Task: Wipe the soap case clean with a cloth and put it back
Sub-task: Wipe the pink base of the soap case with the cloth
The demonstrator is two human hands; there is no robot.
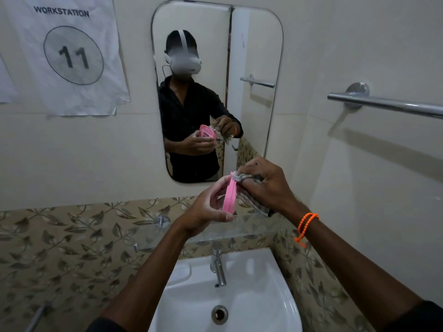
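Between both hands, soap case (229, 196) edge-on, upright.

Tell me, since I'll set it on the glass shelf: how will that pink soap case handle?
The pink soap case looks like thin, stiff, probably light plastic: the left hand holds it edge-on alone. Likely slippery on the glass shelf.

Dim washroom w/ cream tiled walls (359, 32). A rounded mirror (254, 44) hangs above a white basin (275, 303) w/ chrome tap (219, 269) and a glass shelf (251, 227). A leaf-print tile band (60, 236) runs along the lower wall. Chrome towel bar (388, 104) at right; paper sign (69, 49) reading "WORKSTATION 11" taped at left.
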